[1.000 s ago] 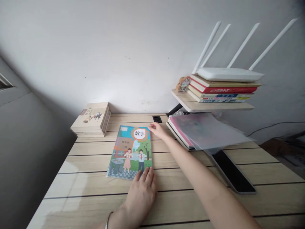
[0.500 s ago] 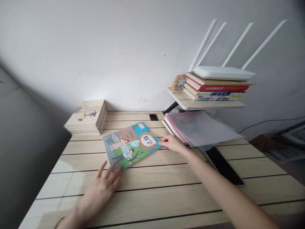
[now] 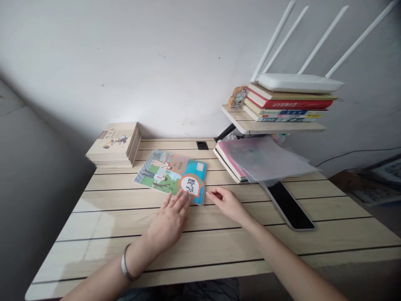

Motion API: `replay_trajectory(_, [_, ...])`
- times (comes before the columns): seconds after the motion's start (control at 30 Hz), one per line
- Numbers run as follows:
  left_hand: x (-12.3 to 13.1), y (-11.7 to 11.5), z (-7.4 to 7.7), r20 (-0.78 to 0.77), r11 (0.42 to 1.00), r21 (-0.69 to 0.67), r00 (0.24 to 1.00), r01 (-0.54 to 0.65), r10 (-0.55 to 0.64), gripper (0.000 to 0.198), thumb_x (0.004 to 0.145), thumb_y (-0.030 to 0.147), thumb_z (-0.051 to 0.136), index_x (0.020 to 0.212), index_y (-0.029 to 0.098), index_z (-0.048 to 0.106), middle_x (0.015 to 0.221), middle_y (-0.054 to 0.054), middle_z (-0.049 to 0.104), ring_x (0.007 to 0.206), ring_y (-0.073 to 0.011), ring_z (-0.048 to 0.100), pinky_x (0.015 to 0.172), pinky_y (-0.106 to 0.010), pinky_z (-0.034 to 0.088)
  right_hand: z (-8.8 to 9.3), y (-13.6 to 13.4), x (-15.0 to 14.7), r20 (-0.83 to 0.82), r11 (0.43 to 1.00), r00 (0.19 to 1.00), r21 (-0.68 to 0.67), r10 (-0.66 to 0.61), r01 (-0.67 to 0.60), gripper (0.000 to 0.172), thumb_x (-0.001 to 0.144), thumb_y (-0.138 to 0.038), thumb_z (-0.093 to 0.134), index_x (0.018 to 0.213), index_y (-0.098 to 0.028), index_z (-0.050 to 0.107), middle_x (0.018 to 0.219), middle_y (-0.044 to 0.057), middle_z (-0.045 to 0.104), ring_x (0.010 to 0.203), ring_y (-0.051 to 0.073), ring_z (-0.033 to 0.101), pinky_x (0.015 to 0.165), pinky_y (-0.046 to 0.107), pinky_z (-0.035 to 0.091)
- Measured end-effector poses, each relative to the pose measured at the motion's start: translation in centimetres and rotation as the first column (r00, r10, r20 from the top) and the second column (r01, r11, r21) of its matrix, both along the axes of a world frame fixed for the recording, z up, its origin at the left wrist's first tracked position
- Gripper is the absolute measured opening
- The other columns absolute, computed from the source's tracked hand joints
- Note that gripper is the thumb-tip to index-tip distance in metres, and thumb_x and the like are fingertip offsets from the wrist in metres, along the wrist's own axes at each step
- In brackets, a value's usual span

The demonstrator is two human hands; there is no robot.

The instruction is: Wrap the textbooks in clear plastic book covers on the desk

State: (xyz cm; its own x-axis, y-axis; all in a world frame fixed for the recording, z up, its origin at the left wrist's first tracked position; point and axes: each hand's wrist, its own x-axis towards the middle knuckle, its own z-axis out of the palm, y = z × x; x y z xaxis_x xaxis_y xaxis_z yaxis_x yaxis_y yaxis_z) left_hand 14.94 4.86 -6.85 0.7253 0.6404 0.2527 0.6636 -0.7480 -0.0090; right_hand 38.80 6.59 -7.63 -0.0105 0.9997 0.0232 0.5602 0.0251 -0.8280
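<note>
A colourful textbook lies flat on the wooden desk, turned so its title circle faces me at the near right corner. My left hand rests flat with its fingers stretched out, the fingertips on the book's near edge by the title. My right hand lies on the desk just right of the book's near corner, fingers loosely curled and holding nothing. A bracelet sits on my left wrist.
A stack of tan books stands at the back left. A pile of books under a clear plastic sheet lies at the right, a dark tablet beside it. Above, a shelf carries books and a white router.
The textbook has been spun round on the desk from upright to nearly upside down. My left hand swung left, then back to the book's near edge; my right hand drew back toward me.
</note>
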Motion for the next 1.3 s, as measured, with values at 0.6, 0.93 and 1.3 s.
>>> replay_trajectory(0.6, [2.6, -0.2, -1.5, 0.077, 0.989, -0.144, 0.997, 0.017, -0.006, 0.053, 0.090, 0.043, 0.048, 0.138, 0.024, 0.041, 0.146, -0.014, 0.038, 0.135, -0.0276, 0.035, 0.109, -0.046, 0.031, -1.6, 9.3, 1.5, 0.300, 0.945, 0.900, 0.190, -0.316, 0.268, 0.037, 0.070, -0.050, 0.064, 0.057, -0.023, 0.042, 0.055, -0.002, 0.054, 0.054, 0.015, 0.049, 0.054, 0.026, 0.033])
replay_trajectory(0.93, [2.4, 0.1, -1.8, 0.096, 0.993, -0.115, 0.995, 0.019, -0.007, 0.049, 0.089, 0.040, 0.050, 0.135, 0.023, 0.046, 0.143, -0.014, 0.042, 0.132, -0.0268, 0.039, 0.107, -0.045, 0.034, -1.3, 12.7, 1.1, 0.348, 0.930, 0.867, 0.224, -0.356, 0.291, 0.020, 0.085, -0.035, 0.053, 0.084, -0.018, 0.064, 0.090, 0.009, 0.067, 0.085, 0.020, 0.060, 0.074, 0.029, 0.043])
replay_trajectory(1.3, [-2.9, 7.2, 1.8, -0.094, 0.995, 0.079, 0.994, 0.060, -0.053, 0.030, 0.090, 0.016, 0.047, 0.112, 0.024, 0.064, 0.122, -0.008, 0.062, 0.123, -0.0290, 0.047, 0.109, -0.058, 0.022, 0.7, 9.1, 1.9, 0.393, 0.986, 0.905, 0.045, -0.165, 0.160, 0.014, 0.076, -0.031, 0.064, 0.068, -0.020, 0.066, 0.074, 0.004, 0.070, 0.070, 0.017, 0.063, 0.062, 0.026, 0.042])
